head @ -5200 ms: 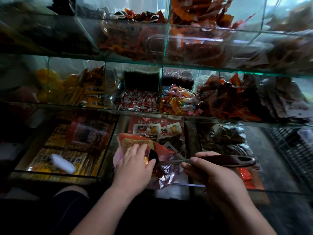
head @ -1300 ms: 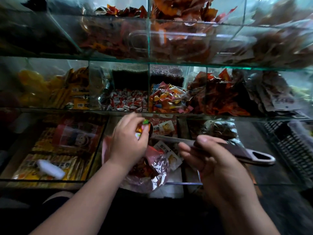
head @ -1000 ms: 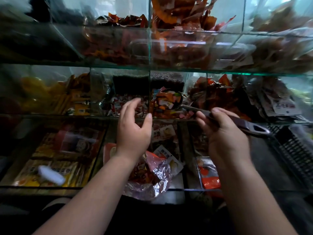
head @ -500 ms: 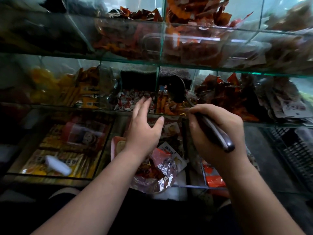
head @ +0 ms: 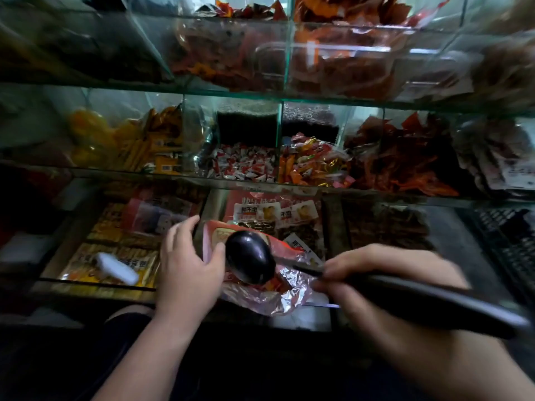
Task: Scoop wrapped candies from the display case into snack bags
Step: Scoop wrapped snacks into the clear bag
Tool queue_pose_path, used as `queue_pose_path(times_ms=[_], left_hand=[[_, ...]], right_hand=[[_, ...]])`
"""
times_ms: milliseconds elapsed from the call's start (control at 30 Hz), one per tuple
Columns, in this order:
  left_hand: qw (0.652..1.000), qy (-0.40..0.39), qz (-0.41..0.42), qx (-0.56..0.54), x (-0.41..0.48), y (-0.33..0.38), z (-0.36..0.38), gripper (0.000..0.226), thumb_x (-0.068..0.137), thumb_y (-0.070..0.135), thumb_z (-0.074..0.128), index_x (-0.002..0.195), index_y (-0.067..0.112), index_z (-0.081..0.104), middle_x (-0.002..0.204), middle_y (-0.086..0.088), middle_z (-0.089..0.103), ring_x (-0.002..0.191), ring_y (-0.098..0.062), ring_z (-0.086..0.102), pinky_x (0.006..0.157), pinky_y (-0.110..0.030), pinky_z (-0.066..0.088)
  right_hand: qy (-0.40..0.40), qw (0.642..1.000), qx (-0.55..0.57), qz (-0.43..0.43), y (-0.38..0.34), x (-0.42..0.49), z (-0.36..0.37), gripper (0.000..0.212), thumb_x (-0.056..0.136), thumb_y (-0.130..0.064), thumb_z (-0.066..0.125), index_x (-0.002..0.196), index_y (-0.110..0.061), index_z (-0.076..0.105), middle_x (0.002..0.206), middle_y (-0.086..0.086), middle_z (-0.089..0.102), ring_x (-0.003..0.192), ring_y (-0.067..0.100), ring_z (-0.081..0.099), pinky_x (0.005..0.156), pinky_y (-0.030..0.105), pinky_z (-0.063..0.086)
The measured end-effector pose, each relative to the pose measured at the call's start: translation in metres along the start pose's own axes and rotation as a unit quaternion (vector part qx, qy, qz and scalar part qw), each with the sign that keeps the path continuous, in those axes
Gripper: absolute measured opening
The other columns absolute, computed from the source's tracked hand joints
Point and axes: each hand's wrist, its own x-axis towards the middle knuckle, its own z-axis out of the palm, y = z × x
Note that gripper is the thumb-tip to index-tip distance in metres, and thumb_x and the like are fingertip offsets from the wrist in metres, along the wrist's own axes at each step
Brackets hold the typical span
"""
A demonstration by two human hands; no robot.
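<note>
Glass case [head: 260, 96]; left hand [head: 188, 273], right hand [head: 385, 285], one scoop [head: 250, 257], seemingly one bag [head: 260, 299].

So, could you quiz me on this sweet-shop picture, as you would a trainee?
1. True or false: the right hand holds the black scoop by its handle.
2. The scoop's bowl is over: A) the snack bag, B) the floor, C) a plate?
3. Fill in: the colourful candies lie in the glass case's ___ row.
Key: 1 true; 2 A; 3 middle.
</note>
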Motion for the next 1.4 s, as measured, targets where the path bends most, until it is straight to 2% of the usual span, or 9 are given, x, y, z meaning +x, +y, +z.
queue_pose_path(times_ms=[133, 300, 533, 700, 867, 1000, 1100, 1233, 1400], left_hand=[[0.986, -0.137, -0.072, 0.061, -0.013, -0.006, 0.014, 0.075, 0.089, 0.025, 0.068, 0.152, 0.03, 0.028, 0.13, -0.005, 0.065, 0.115, -0.03, 0.063, 0.089, -0.037, 0.051], [0.987, -0.131, -0.051, 0.073, -0.012, -0.012, 0.02, 0.055, 0.092, 0.009, 0.049, 0.143, 0.029, 0.046, 0.112, 0.001, 0.073, 0.103, -0.023, 0.069, 0.083, -0.036, 0.057], [0.994, -0.092, -0.057, 0.02, -0.017, -0.015, 0.017, 0.062, 0.097, 0.008, 0.053, 0.153, 0.029, 0.038, 0.123, 0.005, 0.07, 0.113, -0.014, 0.065, 0.08, -0.016, 0.043], [0.992, -0.116, -0.058, -0.002, -0.014, -0.018, 0.017, 0.063, 0.098, 0.007, 0.052, 0.154, 0.031, 0.035, 0.125, 0.004, 0.07, 0.114, -0.013, 0.066, 0.085, -0.02, 0.048], [0.994, -0.08, -0.058, -0.047, -0.017, -0.019, 0.015, 0.062, 0.098, 0.004, 0.054, 0.153, 0.026, 0.038, 0.121, 0.007, 0.071, 0.109, -0.005, 0.065, 0.073, 0.003, 0.038], [0.995, -0.072, -0.027, -0.07, -0.017, -0.01, 0.02, 0.061, 0.097, 0.001, 0.055, 0.152, 0.022, 0.041, 0.125, 0.0, 0.068, 0.106, 0.005, 0.055, 0.072, 0.009, 0.035], [0.996, -0.03, -0.043, -0.076, -0.012, -0.011, 0.02, 0.055, 0.099, 0.011, 0.057, 0.151, 0.025, 0.044, 0.129, 0.002, 0.065, 0.102, 0.014, 0.046, 0.074, 0.004, 0.034], [0.994, -0.002, -0.088, -0.071, -0.003, -0.012, 0.01, 0.056, 0.098, 0.021, 0.06, 0.15, 0.031, 0.039, 0.115, 0.018, 0.066, 0.105, -0.009, 0.06, 0.079, -0.021, 0.045], [0.989, 0.074, 0.127, -0.01, 0.002, 0.012, 0.004, 0.037, 0.089, 0.018, 0.065, 0.124, 0.021, 0.056, 0.114, 0.019, 0.046, 0.112, -0.004, 0.043, 0.097, -0.023, 0.036]], right_hand=[[-0.134, 0.988, -0.058, -0.047, 0.015, 0.009, 0.056, 0.014, 0.083, -0.022, 0.07, 0.094, -0.029, 0.069, 0.091, -0.013, 0.07, 0.085, 0.002, 0.068, 0.077, 0.022, 0.054], [-0.235, 0.966, -0.104, 0.023, 0.064, 0.017, 0.127, 0.014, 0.085, -0.017, 0.066, 0.097, -0.02, 0.071, 0.101, 0.0, 0.07, 0.098, 0.022, 0.066, 0.086, 0.038, 0.052], [-0.023, 0.955, 0.135, 0.264, 0.073, 0.012, 0.15, 0.018, 0.084, -0.02, 0.074, 0.071, -0.033, 0.074, 0.076, -0.015, 0.074, 0.073, 0.0, 0.068, 0.066, 0.009, 0.047], [0.083, 0.83, 0.295, 0.466, 0.074, 0.028, 0.163, 0.007, 0.085, -0.011, 0.072, 0.079, -0.009, 0.074, 0.071, 0.012, 0.074, 0.063, 0.015, 0.068, 0.062, 0.029, 0.055], [0.141, 0.767, 0.389, 0.49, 0.079, 0.026, 0.152, 0.011, 0.066, -0.003, 0.078, 0.061, -0.012, 0.074, 0.086, 0.02, 0.072, 0.092, 0.038, 0.073, 0.091, 0.059, 0.057], [0.225, 0.681, 0.47, 0.514, 0.084, 0.027, 0.136, 0.005, 0.086, 0.003, 0.071, 0.082, 0.005, 0.071, 0.088, 0.028, 0.075, 0.084, 0.043, 0.076, 0.076, 0.048, 0.064], [0.283, 0.684, 0.476, 0.475, 0.081, 0.032, 0.114, 0.006, 0.088, 0.0, 0.07, 0.085, 0.006, 0.071, 0.075, 0.02, 0.076, 0.071, 0.034, 0.077, 0.063, 0.034, 0.064], [0.286, 0.699, 0.483, 0.443, 0.07, 0.034, 0.089, 0.006, 0.089, -0.001, 0.069, 0.09, 0.005, 0.068, 0.07, 0.018, 0.073, 0.07, 0.036, 0.076, 0.06, 0.03, 0.061], [0.245, 0.729, 0.496, 0.404, 0.054, 0.031, 0.074, 0.002, 0.088, 0.003, 0.07, 0.088, 0.003, 0.068, 0.075, 0.018, 0.074, 0.083, 0.04, 0.076, 0.066, 0.031, 0.062]])
